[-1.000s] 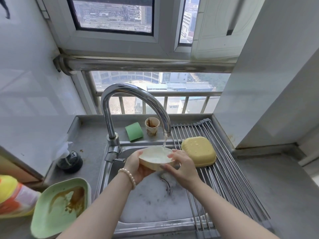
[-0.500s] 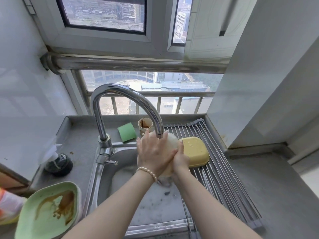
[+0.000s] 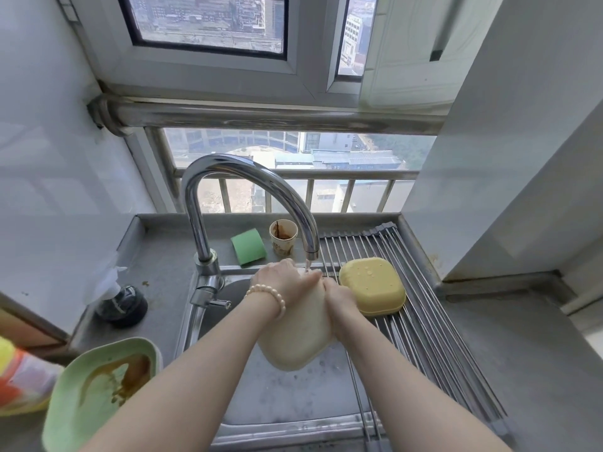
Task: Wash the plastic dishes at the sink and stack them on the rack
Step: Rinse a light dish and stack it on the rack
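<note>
Cream dish (image 3: 298, 334): inside faced away, upper rim covered by both hands.
Green plate (image 3: 98, 389): lower edge cut off.
Bottle (image 3: 19, 383): mostly beyond left edge.
Right hand (image 3: 337, 296): fingertips hidden behind dish.

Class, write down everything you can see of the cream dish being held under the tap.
The cream dish is a squarish plastic dish with rounded corners, matt and pale. It is tipped up on edge over the sink, its underside facing the camera, its top edge under the tap, where a thin stream of water runs. The left hand holds its upper left edge; the right hand holds its right edge. Its inside is hidden.
</note>
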Available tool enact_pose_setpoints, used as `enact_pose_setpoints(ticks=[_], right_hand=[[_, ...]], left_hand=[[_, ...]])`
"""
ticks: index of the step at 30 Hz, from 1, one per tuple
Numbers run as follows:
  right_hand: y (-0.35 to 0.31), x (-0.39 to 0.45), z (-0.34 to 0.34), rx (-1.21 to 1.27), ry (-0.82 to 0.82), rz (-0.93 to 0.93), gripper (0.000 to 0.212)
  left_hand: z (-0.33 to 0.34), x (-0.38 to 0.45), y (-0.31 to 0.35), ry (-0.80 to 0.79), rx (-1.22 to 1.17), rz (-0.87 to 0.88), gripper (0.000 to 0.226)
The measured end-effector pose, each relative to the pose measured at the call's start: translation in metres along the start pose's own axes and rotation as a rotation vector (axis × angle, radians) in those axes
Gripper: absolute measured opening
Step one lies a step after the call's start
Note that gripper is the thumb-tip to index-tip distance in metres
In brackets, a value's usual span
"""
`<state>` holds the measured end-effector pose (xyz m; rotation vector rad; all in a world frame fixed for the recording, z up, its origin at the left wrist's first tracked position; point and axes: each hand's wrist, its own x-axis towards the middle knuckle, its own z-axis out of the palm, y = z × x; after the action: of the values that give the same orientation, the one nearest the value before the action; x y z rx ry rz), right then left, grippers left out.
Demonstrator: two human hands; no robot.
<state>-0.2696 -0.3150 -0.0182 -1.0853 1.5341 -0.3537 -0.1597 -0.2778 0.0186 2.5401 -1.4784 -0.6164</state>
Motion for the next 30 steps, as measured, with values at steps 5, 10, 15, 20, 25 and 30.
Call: enact_pose_setpoints(ticks=[5, 10, 15, 20, 25, 30], right_hand=[[-0.029, -0.020, -0.005, -0.541, 0.229, -0.322, 0.043], [-0.019, -0.041, 0.041, -0.939, 0.395, -0.674, 0.047], [-0.014, -0.037, 0.037, -1.167, 0.106, -0.842, 0.054], [-0.036, -0.022, 0.021, -0.984, 0.098, -0.677, 0.053], [-0.048, -0.016, 0.013, -0.770, 0.046, -0.424, 0.047], [-0.053, -0.013, 0.000, -0.942, -0.021, -0.351, 0.042]], left_hand=[[0.007, 0.011, -0.010, -0.050, -0.613, -0.259, 0.060], [0.012, 0.009, -0.018, 0.033, -1.073, -0.410, 0.046], [0.022, 0.002, -0.033, 0.111, -1.348, -0.669, 0.041], [0.019, -0.008, -0.021, 0.266, -1.169, -0.466, 0.039], [0.015, -0.013, -0.016, 0.274, -0.865, -0.316, 0.040], [0.018, -0.024, 0.002, 0.290, -0.283, -0.086, 0.041]])
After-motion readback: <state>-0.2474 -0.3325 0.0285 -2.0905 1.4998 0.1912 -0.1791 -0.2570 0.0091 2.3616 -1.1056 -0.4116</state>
